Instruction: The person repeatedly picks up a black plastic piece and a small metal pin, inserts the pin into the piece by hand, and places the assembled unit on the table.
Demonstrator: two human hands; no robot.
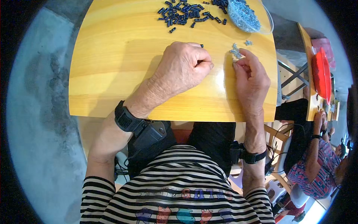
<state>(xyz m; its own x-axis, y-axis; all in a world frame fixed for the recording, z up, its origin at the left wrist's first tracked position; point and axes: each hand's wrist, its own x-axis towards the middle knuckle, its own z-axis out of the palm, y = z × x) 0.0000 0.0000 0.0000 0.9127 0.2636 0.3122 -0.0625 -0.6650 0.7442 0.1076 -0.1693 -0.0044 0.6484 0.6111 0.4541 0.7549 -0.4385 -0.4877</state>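
My left hand [185, 63] is closed above the middle of the yellow wooden table [112, 74]. The dark end of a small black plastic piece [201, 45] pokes out past its fingers; the rest is hidden in the fist. Over at the right, my right hand [253, 76] has its fingers curled, with thumb and forefinger at a little heap of silvery screws [235, 51]. Whatever lies between those fingertips is too small to make out. Just beyond sits a smaller cluster of screws [248, 43].
Many black plastic pieces [182, 14] lie loose at the table's far side. A clear round bowl [269, 22] full of silvery screws stands at the far right. Beyond the right edge, another person [313, 164] sits at a second table bearing a red tray [321, 74].
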